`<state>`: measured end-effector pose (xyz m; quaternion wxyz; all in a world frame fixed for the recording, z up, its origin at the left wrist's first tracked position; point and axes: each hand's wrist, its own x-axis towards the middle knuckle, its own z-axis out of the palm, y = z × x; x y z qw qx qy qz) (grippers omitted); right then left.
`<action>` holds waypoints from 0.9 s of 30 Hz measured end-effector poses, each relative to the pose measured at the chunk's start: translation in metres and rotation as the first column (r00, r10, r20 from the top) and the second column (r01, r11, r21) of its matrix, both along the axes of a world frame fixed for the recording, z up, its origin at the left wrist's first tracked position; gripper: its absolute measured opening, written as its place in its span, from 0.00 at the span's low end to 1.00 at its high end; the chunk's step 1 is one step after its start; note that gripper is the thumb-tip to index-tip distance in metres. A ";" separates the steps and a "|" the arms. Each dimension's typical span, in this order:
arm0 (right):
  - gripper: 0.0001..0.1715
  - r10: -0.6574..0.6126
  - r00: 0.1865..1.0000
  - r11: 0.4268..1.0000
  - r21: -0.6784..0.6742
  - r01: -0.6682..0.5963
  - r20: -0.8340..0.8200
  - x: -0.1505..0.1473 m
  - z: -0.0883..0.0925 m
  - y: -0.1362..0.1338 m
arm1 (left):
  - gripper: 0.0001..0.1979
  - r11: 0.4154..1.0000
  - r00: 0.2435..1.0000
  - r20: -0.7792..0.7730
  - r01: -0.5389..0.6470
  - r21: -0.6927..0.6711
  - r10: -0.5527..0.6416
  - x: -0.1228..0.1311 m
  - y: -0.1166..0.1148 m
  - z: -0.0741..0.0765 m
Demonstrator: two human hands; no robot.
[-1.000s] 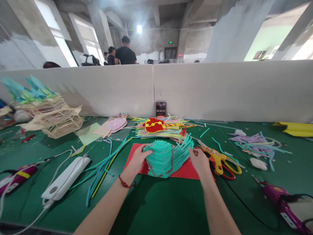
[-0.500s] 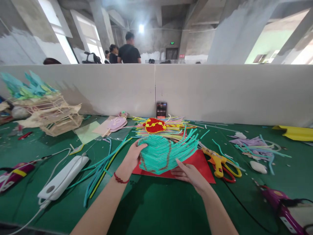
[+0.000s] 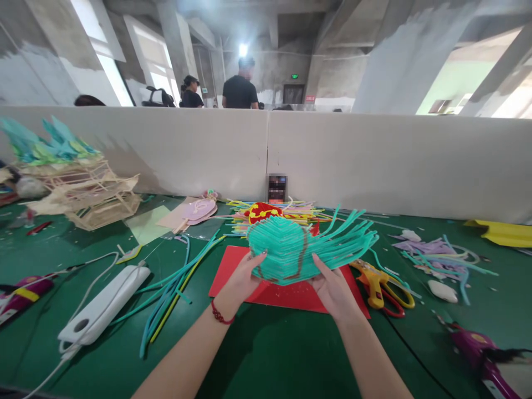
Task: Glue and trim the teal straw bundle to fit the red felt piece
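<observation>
Both hands hold up a teal piece of craft work made of chenille stems laid side by side in a chevron pattern, with a brown line across it. Its loose stem ends fan out to the right. My left hand grips the lower left edge, thumb on the front face. At the lower right edge, my right hand pinches it near where the loose ends begin. Beneath lies a red sheet, partly hidden by the piece and the hands. Just behind sits a red and yellow ornament, its lower part covered.
Yellow-handled scissors lie right of the red sheet. Purple glue guns rest at both sides. At left are a white power strip, loose teal stems and a wooden-frame model. A pale partition backs the green table.
The teal piece has moved right and slightly up, uncovering more of the red sheet's left side. My left hand has shifted to its lower edge; my right hand now grips its lower right.
</observation>
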<state>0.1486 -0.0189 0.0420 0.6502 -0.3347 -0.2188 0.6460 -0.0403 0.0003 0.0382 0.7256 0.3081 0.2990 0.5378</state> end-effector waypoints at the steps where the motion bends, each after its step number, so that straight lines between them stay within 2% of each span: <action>1: 0.26 -0.001 1.000 1.000 0.003 0.001 0.008 0.002 -0.003 0.002 | 0.15 1.000 1.000 -0.005 0.031 -0.005 -0.031 0.000 0.002 0.000; 3: 0.26 -0.016 1.000 1.000 0.000 0.016 0.023 0.007 -0.010 0.006 | 0.15 0.996 0.997 -0.015 0.082 -0.018 -0.082 0.001 0.006 0.002; 8: 0.29 -0.080 0.996 0.997 -0.010 0.081 0.030 0.017 -0.026 0.012 | 0.19 0.992 0.989 -0.092 0.113 -0.058 -0.118 0.013 0.019 0.005; 16: 0.36 -0.139 0.982 0.989 -0.034 0.144 0.124 0.027 -0.031 0.015 | 0.26 0.978 0.959 -0.193 0.210 0.000 -0.206 0.033 0.042 0.003; 21: 0.37 -0.206 0.971 0.974 -0.066 0.215 0.122 0.027 -0.030 0.018 | 0.25 0.967 0.914 -0.363 0.233 0.104 -0.181 0.030 0.051 -0.002; 27: 0.40 -0.273 0.953 0.958 -0.052 0.282 0.134 0.020 -0.027 0.018 | 0.22 0.974 0.922 -0.379 0.154 0.166 -0.081 0.014 0.060 -0.003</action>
